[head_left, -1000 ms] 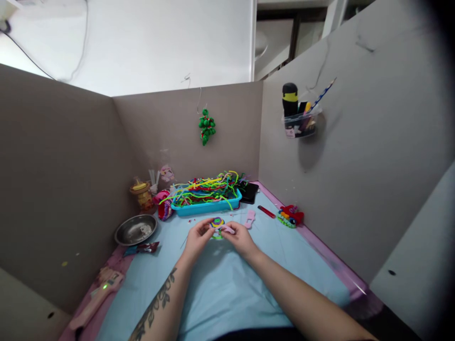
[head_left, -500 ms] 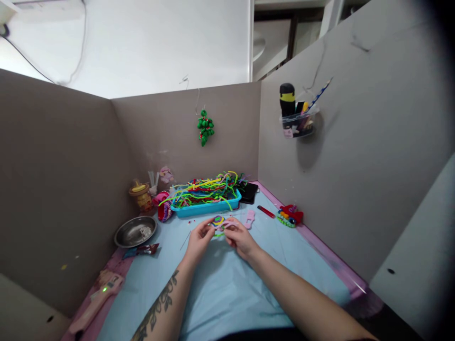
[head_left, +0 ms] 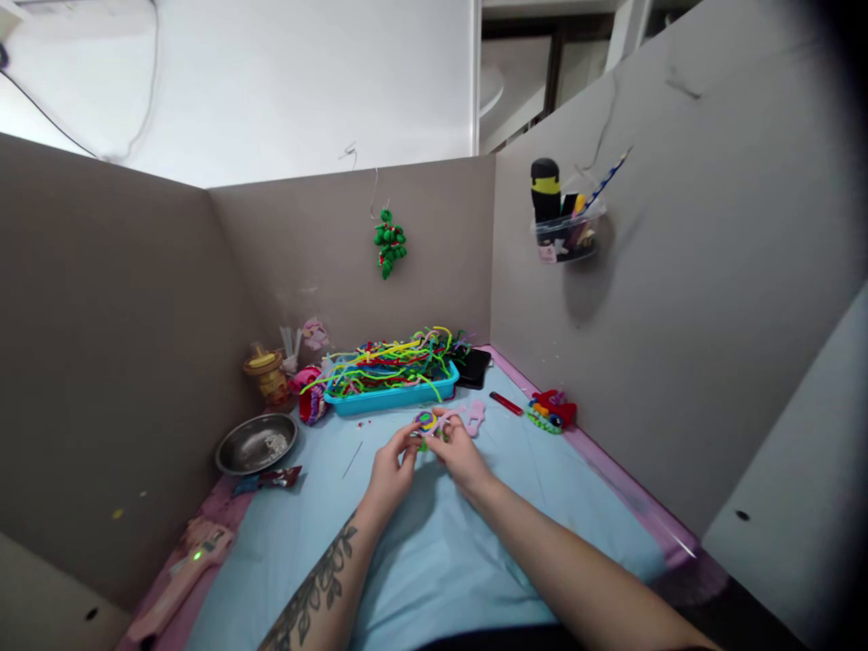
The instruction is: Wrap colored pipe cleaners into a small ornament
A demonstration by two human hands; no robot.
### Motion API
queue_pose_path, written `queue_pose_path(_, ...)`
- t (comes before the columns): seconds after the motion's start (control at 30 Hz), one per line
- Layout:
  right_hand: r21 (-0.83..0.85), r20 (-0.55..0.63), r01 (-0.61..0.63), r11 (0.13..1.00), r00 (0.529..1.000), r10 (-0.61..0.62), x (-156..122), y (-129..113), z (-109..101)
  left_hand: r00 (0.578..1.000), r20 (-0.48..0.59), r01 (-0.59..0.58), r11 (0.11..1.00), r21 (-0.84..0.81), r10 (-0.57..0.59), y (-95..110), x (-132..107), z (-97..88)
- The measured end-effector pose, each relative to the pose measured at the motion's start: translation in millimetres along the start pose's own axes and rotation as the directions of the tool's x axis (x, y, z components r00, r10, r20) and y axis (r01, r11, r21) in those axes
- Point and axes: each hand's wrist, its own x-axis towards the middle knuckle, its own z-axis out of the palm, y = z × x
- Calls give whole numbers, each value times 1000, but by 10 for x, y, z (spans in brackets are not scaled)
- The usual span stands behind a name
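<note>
Above the middle of the blue cover, a small round coil [head_left: 427, 421] of purple, blue, yellow and green strips, which look like pipe cleaners, is held between both hands. My left hand [head_left: 394, 463] pinches its left edge with thumb and fingers. My right hand [head_left: 462, 455] is closed at its right side, where a pink strip [head_left: 448, 418] crosses the coil. A bit of bright green shows under the fingertips. The fingers partly cover the piece. Just beyond my right hand lies a flat pink piece [head_left: 476, 417], and left of my left hand a thin rod [head_left: 352, 459].
A blue tray [head_left: 393, 400] heaped with colourful strips stands at the back, beside a black flat object [head_left: 474, 369]. Rightward lie a red cutter [head_left: 506, 403] and colourful fuzzy pieces [head_left: 552, 411]. Leftward are a metal bowl [head_left: 234, 445], a cup [head_left: 269, 375] and a pink glue gun [head_left: 182, 580].
My left hand has shifted to the right and turned slightly, and the coil has moved a little rightward with it. My right hand still grips its side.
</note>
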Motion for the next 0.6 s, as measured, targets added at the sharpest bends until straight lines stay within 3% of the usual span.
queue_pose_path(0.17, -184, -69, 73, 980, 994, -87, 17, 19, -47, 998, -52, 33, 999, 1, -33, 3, 10, -21)
queue_pose_path(0.3, -446, -87, 166, 880, 970, -228, 4, -23, -91, 996, -79, 49, 999, -4, -49, 5, 15, -36)
queue_pose_path(0.47, -686, 46, 326, 651, 912, -408, -37, -85, -124, 982, -182, 55, 998, -12, -56, -15, 21, -46)
queue_pose_path(0.6, -696, 185, 429, 576, 882, -434, -128, -102, -67, 971, -238, 46, 999, 29, -38, -42, 14, -40)
